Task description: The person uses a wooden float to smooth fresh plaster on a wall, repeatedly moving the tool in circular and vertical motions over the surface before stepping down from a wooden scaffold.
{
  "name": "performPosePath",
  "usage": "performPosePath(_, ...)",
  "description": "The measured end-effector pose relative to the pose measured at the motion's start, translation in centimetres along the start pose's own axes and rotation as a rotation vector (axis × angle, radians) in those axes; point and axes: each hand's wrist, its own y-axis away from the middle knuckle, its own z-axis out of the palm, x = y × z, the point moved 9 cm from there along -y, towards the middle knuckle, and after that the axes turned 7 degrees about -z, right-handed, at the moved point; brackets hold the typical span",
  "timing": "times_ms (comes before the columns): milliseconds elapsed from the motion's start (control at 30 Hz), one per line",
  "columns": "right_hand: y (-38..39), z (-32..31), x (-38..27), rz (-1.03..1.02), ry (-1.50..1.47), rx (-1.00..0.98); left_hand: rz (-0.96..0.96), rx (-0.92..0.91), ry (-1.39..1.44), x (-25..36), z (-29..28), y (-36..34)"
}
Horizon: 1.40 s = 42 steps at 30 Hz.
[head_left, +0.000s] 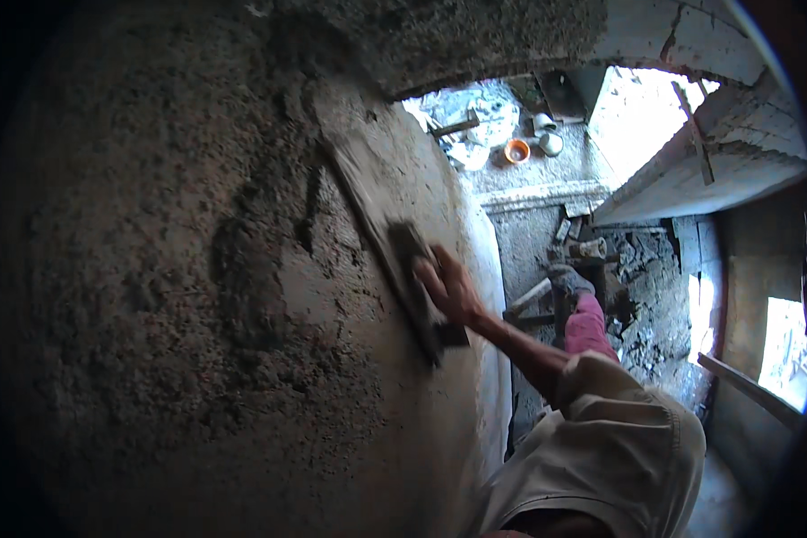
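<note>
My right hand [455, 291] reaches across to the wall on my left, its fingers round the handle of a long plastering float [372, 224]. The float's dark, narrow blade lies slantwise against the plastered wall [305, 287], and motion blurs it somewhat. Around the float's upper end the surface is smeared smooth. Further left, the wet grey plaster is rough and lumpy, with a paler patch. I do not see my left hand.
Below are a pink-clad leg [587, 327] with a greyish foot, rubble [646, 269] and pieces of wood. Further off stand an orange bucket [516, 151] and a pale round container [551, 143]. A slanting concrete slab [690, 179] juts in at the right, above a plank [749, 390].
</note>
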Motion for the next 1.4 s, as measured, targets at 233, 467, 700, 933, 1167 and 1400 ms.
performPosePath(233, -8.7, -4.2, 4.5, 0.119, 0.024, 0.15, -0.007, 0.008, 0.054, 0.3, 0.0, -0.6)
performPosePath(467, 4.5, 1.5, 3.7, 0.18, -0.103, 0.091, 0.014, 0.006, -0.004, 0.1, -0.2, -0.4)
performPosePath(700, -11.8, -4.9, 0.0, -0.136, 0.085, 0.227, 0.011, 0.003, 0.039, 0.8, 0.2, -0.7)
performPosePath(933, -2.3, -0.7, 4.0, -0.133, -0.048, 0.096, -0.019, 0.021, 0.005, -0.1, -0.2, -0.7)
performPosePath(1167, -13.8, -3.7, -5.5, -0.2, 0.074, 0.076, 0.001, -0.011, -0.005, 0.5, 0.2, -0.9)
performPosePath(1400, -4.9, -2.1, 5.6, 0.029, 0.063, 0.095, -0.032, 0.009, -0.001, 0.2, 0.0, -1.1)
